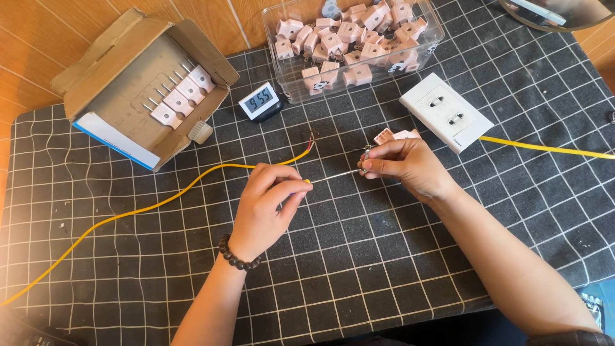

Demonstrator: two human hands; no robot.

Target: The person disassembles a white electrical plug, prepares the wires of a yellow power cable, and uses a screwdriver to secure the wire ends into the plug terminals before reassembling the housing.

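Note:
My left hand point(268, 202) grips a thin screwdriver point(333, 175) by its handle, the metal shaft pointing right. Its tip meets a small pale pink plug point(392, 136) that my right hand point(407, 166) pinches between fingers and thumb. A yellow cable point(154, 206) runs from the lower left across the mat and passes under my left hand. Its stripped end point(310, 145) lies loose near the plug, apart from both hands. A dark bead bracelet point(236, 256) sits on my left wrist.
A clear plastic tub point(291, 90) full of pink plugs stands at the back. An open cardboard box point(138, 83) with several white plugs lies back left, a small digital clock point(259, 101) beside it. A white wall socket point(446, 112) with its own yellow lead point(544, 148) lies right.

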